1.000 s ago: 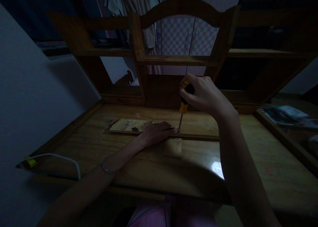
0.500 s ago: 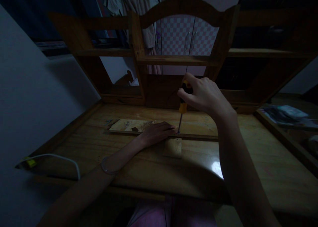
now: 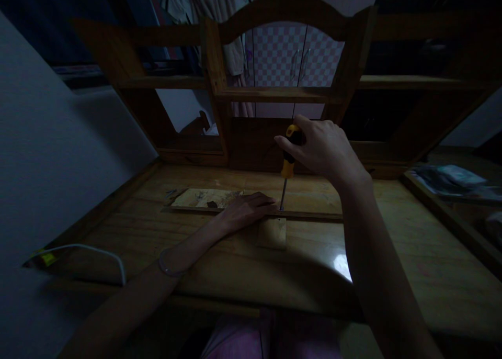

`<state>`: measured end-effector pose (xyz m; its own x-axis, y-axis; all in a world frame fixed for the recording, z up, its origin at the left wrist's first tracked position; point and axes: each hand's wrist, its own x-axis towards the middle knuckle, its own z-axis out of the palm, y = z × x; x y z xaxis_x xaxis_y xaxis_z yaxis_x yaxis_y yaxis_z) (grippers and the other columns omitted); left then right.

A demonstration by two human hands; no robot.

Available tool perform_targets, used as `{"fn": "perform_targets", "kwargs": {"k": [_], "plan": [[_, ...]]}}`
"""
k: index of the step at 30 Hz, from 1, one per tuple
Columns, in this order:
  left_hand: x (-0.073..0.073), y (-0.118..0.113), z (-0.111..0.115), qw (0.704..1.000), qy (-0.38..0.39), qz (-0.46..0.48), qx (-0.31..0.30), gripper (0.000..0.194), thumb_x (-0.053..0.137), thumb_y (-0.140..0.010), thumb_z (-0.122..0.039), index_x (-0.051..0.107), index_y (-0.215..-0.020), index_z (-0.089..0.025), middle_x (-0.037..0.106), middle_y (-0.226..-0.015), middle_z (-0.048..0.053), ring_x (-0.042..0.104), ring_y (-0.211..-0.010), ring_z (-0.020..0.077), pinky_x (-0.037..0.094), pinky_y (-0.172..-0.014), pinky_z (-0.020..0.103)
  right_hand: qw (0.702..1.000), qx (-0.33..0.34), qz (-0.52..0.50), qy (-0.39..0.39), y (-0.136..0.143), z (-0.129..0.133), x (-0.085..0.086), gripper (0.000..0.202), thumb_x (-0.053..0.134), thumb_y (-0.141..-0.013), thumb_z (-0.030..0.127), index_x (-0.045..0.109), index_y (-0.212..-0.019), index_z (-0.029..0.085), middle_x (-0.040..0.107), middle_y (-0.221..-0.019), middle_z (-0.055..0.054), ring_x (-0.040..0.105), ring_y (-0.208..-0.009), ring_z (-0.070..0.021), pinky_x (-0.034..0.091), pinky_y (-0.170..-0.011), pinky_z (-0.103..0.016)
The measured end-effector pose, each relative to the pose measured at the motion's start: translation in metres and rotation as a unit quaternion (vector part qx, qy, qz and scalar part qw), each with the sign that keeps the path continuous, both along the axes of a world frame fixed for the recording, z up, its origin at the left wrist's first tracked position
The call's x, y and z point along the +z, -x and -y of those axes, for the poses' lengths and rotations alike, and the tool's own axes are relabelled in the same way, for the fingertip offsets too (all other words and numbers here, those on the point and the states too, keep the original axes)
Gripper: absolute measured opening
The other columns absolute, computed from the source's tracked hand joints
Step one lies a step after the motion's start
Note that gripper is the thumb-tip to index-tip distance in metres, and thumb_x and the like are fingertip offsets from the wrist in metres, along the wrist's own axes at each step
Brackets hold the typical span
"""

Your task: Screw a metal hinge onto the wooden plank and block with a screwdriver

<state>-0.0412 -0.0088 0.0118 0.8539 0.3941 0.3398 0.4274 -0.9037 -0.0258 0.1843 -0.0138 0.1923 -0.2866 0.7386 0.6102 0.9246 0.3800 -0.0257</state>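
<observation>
My right hand [image 3: 323,147] is closed around the handle of a yellow-and-black screwdriver [image 3: 288,165]. The screwdriver stands nearly upright, and its tip meets a small screw [image 3: 281,209] at the front edge of a long wooden board [image 3: 196,198]. Across that board lies my left hand [image 3: 251,211], palm down with fingers stretched out, their tips close beside the screwdriver's tip. Its thumb is mostly hidden. Just in front of the board is a small square wooden piece [image 3: 273,234] with a dark hole near its upper edge.
Everything rests on a wooden desk [image 3: 219,270] with a raised shelf unit [image 3: 274,93] at its back. A few small metal bits [image 3: 170,193] lie by the board's left end. A white cable [image 3: 98,250] and a yellow object [image 3: 47,258] are at the left. Plastic-wrapped items [image 3: 451,178] lie at the right.
My right thumb has lifted and shifted slightly left on the screwdriver's handle, and the handle has turned a little. My left hand stays in place.
</observation>
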Motion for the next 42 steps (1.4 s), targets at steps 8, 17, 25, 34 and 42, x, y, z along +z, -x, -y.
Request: {"fn": "perform_targets", "kwargs": {"k": [8,17,25,34,42], "plan": [[0.0006,-0.0005,-0.0009,0.999,0.042,-0.011,0.02,0.041,0.045,-0.102,-0.021,0.048,-0.141,-0.033,0.057,-0.14,0.002,0.051,-0.128,0.0177,0.047,-0.102,0.032,0.988,0.133,-0.067,0.044,-0.0005,-0.001,0.0011,0.019,0.052,-0.09,0.033,0.062,-0.102,0.022,0.069,-0.095,-0.006,0.062,-0.086,-0.0227,0.041,-0.074,-0.034],[0.0034,0.0009,0.0024,0.998,-0.023,-0.045,0.029,0.043,0.045,-0.102,-0.019,0.045,-0.143,-0.031,0.057,-0.14,0.003,0.052,-0.128,0.0193,0.047,-0.1,0.033,0.983,0.149,-0.084,0.066,-0.0043,0.0046,0.0082,0.029,0.05,-0.086,0.028,0.065,-0.109,0.02,0.069,-0.089,-0.006,0.061,-0.082,-0.0224,0.041,-0.074,-0.034],[-0.0028,0.0001,-0.0009,1.0,-0.028,-0.005,0.012,0.043,0.047,-0.1,-0.017,0.047,-0.142,-0.027,0.061,-0.135,0.005,0.055,-0.122,0.0193,0.049,-0.099,0.033,0.992,0.106,-0.057,0.027,-0.0011,0.0001,0.0013,0.024,0.051,-0.091,0.033,0.061,-0.11,0.02,0.068,-0.091,-0.008,0.061,-0.082,-0.0233,0.04,-0.071,-0.034],[-0.0019,0.0005,0.0001,0.999,-0.034,-0.019,0.011,0.041,0.046,-0.101,-0.019,0.048,-0.141,-0.028,0.059,-0.138,0.004,0.053,-0.126,0.0196,0.049,-0.099,0.034,0.993,0.096,-0.048,0.047,0.0036,0.0014,0.0001,0.025,0.051,-0.09,0.037,0.057,-0.108,0.021,0.067,-0.096,-0.01,0.061,-0.087,-0.026,0.041,-0.075,-0.037],[0.0042,-0.0009,0.003,0.999,-0.007,-0.046,0.023,0.042,0.041,-0.103,-0.018,0.045,-0.143,-0.03,0.057,-0.141,0.003,0.051,-0.129,0.0188,0.045,-0.102,0.033,0.99,0.121,-0.049,0.052,0.0003,0.0032,0.0027,0.026,0.052,-0.088,0.03,0.058,-0.111,0.021,0.068,-0.096,-0.009,0.061,-0.088,-0.0254,0.041,-0.077,-0.036]]}}
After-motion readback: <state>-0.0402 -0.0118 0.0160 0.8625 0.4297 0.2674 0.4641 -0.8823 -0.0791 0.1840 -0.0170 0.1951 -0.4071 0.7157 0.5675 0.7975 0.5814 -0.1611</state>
